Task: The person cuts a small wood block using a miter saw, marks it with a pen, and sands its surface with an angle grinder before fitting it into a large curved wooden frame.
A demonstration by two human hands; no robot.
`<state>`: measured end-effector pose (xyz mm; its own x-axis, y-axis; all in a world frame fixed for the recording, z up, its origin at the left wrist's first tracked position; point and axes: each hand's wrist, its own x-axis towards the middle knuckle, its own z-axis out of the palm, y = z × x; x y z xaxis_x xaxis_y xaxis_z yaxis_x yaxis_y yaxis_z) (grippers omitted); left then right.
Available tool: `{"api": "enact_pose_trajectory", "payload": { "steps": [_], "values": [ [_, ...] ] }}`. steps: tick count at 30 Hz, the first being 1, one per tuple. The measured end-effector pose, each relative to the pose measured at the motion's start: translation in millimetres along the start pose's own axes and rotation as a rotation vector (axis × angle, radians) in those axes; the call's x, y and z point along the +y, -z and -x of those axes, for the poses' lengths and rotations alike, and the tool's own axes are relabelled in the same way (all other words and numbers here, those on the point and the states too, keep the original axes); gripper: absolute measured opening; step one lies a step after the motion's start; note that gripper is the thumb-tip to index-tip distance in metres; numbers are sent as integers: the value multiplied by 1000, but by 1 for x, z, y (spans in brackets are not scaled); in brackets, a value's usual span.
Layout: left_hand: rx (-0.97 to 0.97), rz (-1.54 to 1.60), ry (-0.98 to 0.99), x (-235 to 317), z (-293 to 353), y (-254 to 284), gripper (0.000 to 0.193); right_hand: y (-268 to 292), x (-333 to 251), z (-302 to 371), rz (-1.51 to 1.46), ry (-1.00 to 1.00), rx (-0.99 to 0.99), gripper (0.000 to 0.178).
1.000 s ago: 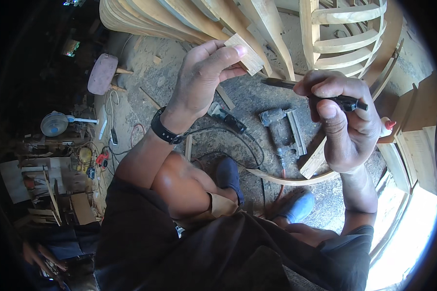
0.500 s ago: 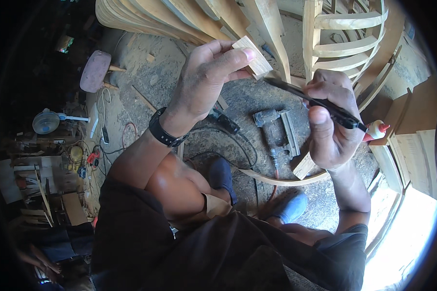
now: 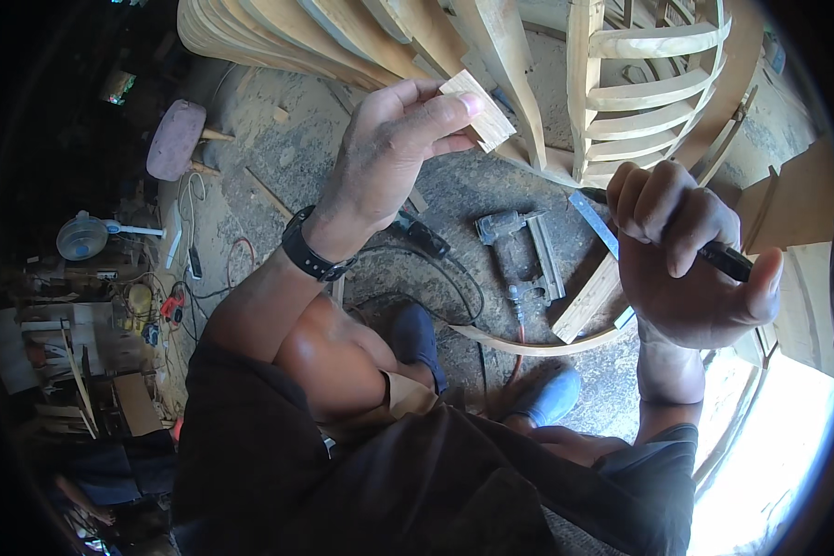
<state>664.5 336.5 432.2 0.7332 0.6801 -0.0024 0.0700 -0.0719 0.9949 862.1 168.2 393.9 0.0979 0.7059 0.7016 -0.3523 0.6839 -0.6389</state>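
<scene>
My left hand, with a black watch on its wrist, pinches a small flat block of pale wood between thumb and fingers. The block is held in the air below the curved wooden ribs. To the right, my right hand is raised with its fingers curled round a black cutter knife. Its rear end sticks out near my thumb, which stands away from it. Most of the knife is covered by my fingers, and its blade does not show clearly. Knife and block are apart.
Curved wooden ribs and a slatted wooden frame stand ahead. On the dusty floor lie a nail gun with its hose, a black power tool, a curved strip and a blue straightedge. A round stool stands left.
My right hand has moved right, away from the block, and turned so the knife now lies under its curled fingers. The blue straightedge has come into sight. My left hand keeps its hold.
</scene>
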Motion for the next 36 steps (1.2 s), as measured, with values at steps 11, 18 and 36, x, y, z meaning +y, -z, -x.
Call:
{"api": "enact_pose_trajectory", "payload": {
  "steps": [11,18,36],
  "values": [
    [23,34,-66,-2,-1,-1,56,-29,8,0,388,36,240,41],
    [32,44,-79,1,-2,-2,56,-20,9,4,776,-12,96,51],
    [35,-2,-26,2,1,0,41,-24,29,3,810,194,188,21]
  ]
}}
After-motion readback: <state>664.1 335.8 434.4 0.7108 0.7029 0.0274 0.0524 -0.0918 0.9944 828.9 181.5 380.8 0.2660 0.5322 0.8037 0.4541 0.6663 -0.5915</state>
